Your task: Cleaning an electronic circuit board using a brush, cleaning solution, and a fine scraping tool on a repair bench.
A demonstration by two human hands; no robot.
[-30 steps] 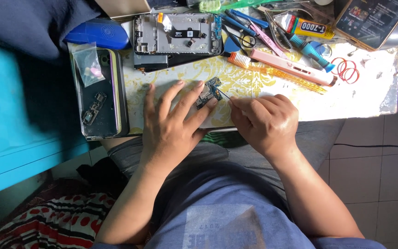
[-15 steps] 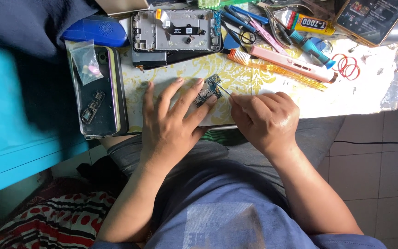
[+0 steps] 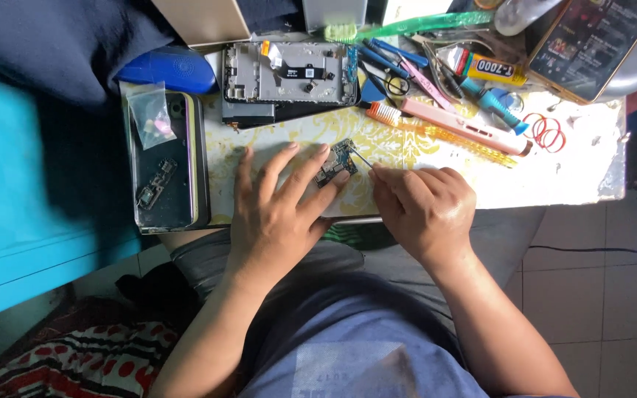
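Left hand (image 3: 278, 214) splayed flat, pinning small circuit board (image 3: 335, 163); right hand (image 3: 423, 210) pinching thin metal probe (image 3: 363, 159).

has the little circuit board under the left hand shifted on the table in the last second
No. The small circuit board stays just below the opened phone frame, pinned by the left hand, with the right hand beside it.

Phone repair bench: opened phone (image 3: 289, 72), circuit board (image 3: 335, 162), tools.

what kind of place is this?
Probably a small phone-repair bench, possibly at home. The left hand pins a small circuit board while the right hand works a thin tool on it. An opened phone frame and a pink toothbrush lie on the cluttered table.
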